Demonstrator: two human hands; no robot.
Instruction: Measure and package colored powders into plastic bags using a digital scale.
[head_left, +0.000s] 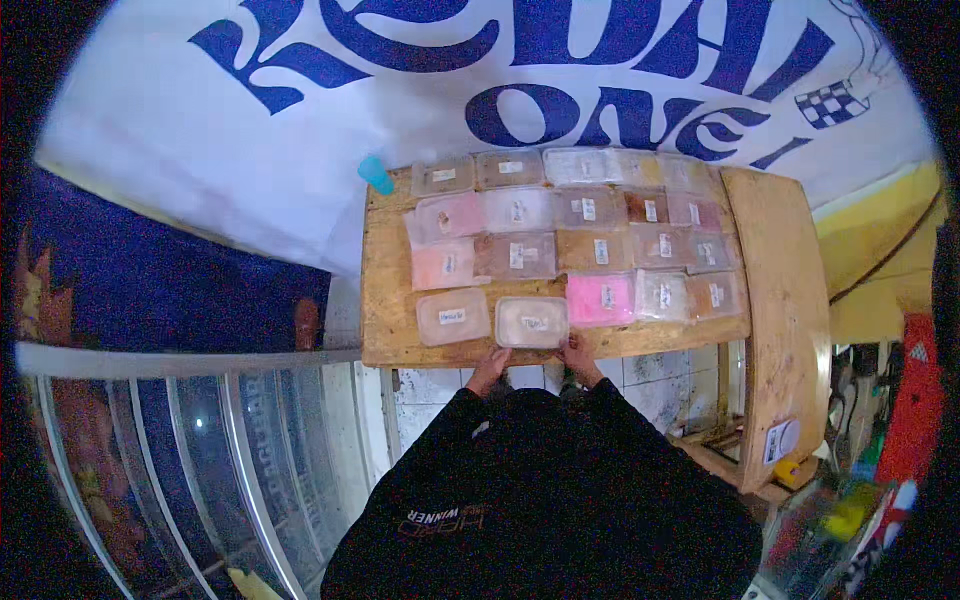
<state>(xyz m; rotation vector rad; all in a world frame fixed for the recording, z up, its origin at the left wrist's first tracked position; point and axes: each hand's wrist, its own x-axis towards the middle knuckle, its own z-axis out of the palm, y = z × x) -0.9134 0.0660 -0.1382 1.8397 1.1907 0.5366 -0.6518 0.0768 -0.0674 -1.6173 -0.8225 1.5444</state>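
Observation:
A lidded plastic container (531, 322) with pale contents and a written label lies at the front edge of the wooden table (390, 300). My left hand (491, 370) touches its lower left corner, while my right hand (577, 356) has its fingers at the lower right corner. How firmly either hand grips is too small to tell. Left of it lies another labelled container (452, 316) with beige contents. A container with bright pink contents (600, 298) is just to the right. Behind these, several labelled flat containers stand in rows, among them one with dark brown contents (646, 208).
A turquoise cup (376, 175) is at the table's back left corner. A second wooden surface (784, 300) adjoins on the right, with a small white device (781, 441) near its front. A metal railing (187, 360) runs along the left. The painted wall (420, 112) rises behind the table.

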